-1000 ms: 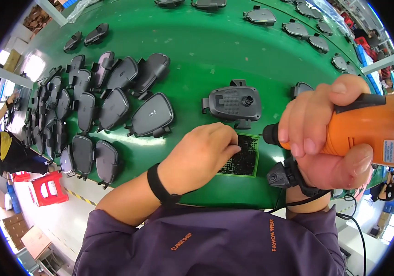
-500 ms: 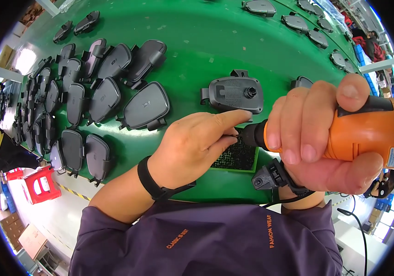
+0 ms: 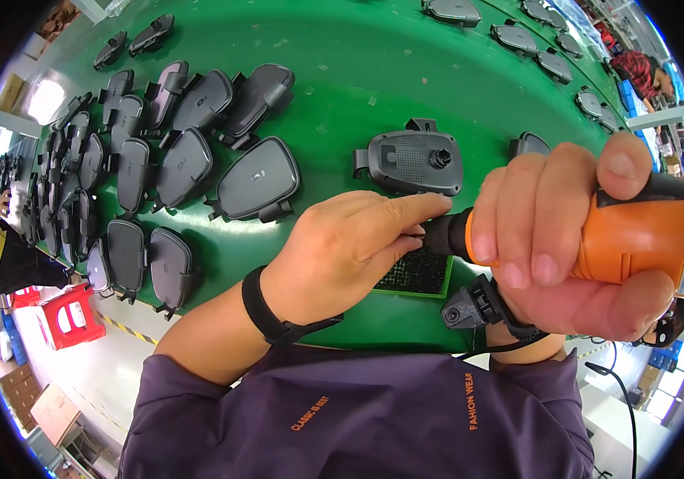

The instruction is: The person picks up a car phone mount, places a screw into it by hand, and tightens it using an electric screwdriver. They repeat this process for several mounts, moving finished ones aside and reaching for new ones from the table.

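An orange electric screwdriver (image 3: pixel 637 227) lies nearly level in my right hand (image 3: pixel 545 223), its black nose toward the left. My left hand (image 3: pixel 330 243) meets that nose, thumb and fingers pinched together; whatever they hold is hidden. Just beyond my fingertips a dark grey phone holder (image 3: pixel 402 164) rests on the green table, back side up, with a round ball mount on it. Beneath my left fingers is a shallow green tray (image 3: pixel 418 294) of small black screws (image 3: pixel 414 274).
Many similar phone holders (image 3: pixel 258 180) lie face up across the left of the table. Another phone holder (image 3: pixel 530 144) sits beyond my right hand. A black device (image 3: pixel 469 307) is strapped at my right wrist. Left below stands a red stool (image 3: pixel 70 319). Co-workers are at both edges.
Both hands stay together at the screwdriver's nose, with only a slight shift in the view. A co-worker's hand has come into sight at the far left, and a person at the right has moved.
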Tool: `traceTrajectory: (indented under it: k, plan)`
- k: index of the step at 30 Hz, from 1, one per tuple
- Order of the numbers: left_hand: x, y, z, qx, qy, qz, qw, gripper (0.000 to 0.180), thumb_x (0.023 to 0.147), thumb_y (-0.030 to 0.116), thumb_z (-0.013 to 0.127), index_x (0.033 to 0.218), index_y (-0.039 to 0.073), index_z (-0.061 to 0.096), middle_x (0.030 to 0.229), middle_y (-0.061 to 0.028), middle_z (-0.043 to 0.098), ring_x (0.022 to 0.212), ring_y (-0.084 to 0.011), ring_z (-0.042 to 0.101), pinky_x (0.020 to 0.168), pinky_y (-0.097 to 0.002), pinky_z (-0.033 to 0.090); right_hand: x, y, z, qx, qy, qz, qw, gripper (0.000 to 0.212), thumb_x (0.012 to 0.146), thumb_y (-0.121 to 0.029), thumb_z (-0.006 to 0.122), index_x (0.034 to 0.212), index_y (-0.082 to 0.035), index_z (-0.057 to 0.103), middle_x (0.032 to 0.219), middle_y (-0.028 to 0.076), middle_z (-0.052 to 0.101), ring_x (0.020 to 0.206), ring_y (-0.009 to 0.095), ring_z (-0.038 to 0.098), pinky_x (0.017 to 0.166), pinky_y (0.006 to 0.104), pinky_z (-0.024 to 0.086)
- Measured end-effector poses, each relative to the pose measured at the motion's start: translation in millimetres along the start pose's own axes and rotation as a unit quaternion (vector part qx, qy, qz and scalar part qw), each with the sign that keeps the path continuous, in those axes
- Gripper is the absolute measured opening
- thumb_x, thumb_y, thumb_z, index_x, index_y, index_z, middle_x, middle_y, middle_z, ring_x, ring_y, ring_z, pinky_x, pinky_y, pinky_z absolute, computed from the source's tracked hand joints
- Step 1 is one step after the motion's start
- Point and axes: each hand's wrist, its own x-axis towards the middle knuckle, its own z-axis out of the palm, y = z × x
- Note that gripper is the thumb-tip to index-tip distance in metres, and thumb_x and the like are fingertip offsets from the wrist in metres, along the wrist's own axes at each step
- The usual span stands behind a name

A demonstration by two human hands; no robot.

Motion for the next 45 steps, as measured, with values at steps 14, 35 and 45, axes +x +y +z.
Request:
traceTrajectory:
  k: [14,35,45]
  plan:
    - [1.1,-1.2,-3.8,-0.023,-0.007,0.010,1.000,0.048,0.077,-0.005,0.073,0.124,0.004,0.065,0.084,-0.0091,0.069,0.079,-0.0260,0.067,0.071,-0.0371,0.054,-1.8,-2.7,-11.1,0.030,-0.069,-0.010,0.997,0.063,0.092,-0.051,0.068,0.136,-0.012,0.045,0.080,0.001,0.058,0.068,0.016,0.057,0.069,0.0337,0.051]
    - [0.9,-6.8,-3.2,0.012,0.044,0.068,0.997,0.049,0.075,-0.009,0.071,0.122,0.005,0.067,0.092,-0.0102,0.070,0.091,-0.0281,0.069,0.078,-0.0372,0.055,0.5,16.6,-20.2,0.050,-0.070,-0.049,0.995,0.063,0.093,-0.053,0.065,0.137,-0.012,0.047,0.080,0.000,0.057,0.068,0.016,0.056,0.070,0.0335,0.050]
    - [9.9,-15.7,-10.8,-0.014,0.082,-0.118,0.990,0.058,0.066,0.001,0.080,0.122,0.008,0.068,0.138,-0.0177,0.054,0.130,-0.0322,0.050,0.105,-0.0439,0.042,10.4,20.4,-5.0,0.028,0.012,-0.053,0.998,0.063,0.095,-0.057,0.060,0.135,-0.009,0.049,0.077,-0.001,0.055,0.065,0.014,0.054,0.071,0.0325,0.049]
